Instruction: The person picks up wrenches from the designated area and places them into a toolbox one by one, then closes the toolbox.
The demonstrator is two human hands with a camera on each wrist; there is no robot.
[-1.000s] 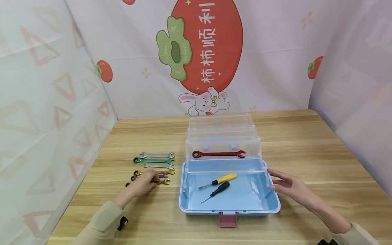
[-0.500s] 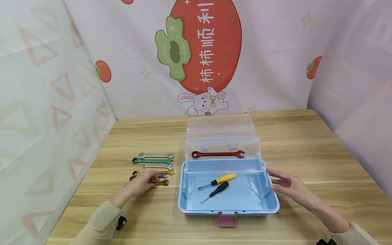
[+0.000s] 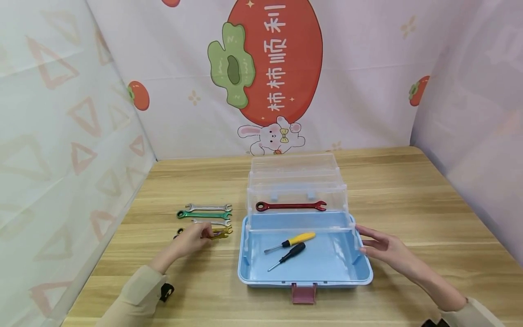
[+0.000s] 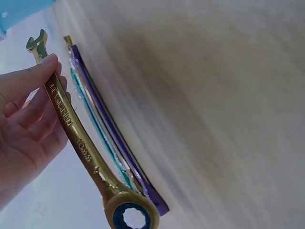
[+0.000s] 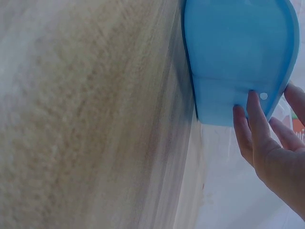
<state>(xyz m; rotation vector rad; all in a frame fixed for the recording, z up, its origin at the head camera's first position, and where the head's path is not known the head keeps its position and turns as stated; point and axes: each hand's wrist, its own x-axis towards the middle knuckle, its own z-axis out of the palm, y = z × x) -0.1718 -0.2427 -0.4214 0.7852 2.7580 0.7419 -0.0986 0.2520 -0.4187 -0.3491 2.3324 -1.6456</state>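
My left hand (image 3: 193,240) pinches a gold ratcheting combination wrench (image 4: 78,131) between thumb and fingers, near its open end. The ring end points back toward the wrist. Behind it in the left wrist view lie a purple wrench (image 4: 112,125) and a green wrench (image 4: 93,113). In the head view the hand partly covers the nearer wrenches of the row. My right hand (image 3: 388,252) rests its outstretched fingers against the right end of a light-blue toolbox (image 5: 238,47), with one digit at the rim. The toolbox stands with its lid up.
A yellow-handled screwdriver (image 3: 302,238) and a black-handled one (image 3: 296,250) lie in the toolbox. A red wrench (image 3: 291,206) lies in the raised clear tray section. Silver wrenches (image 3: 209,207) lie left of the box. A pink latch (image 3: 304,294) sticks out in front.
My left hand has lifted the nearest gold wrench off the table and moved slightly away from me, over the other wrenches. The right hand has stayed at the toolbox.
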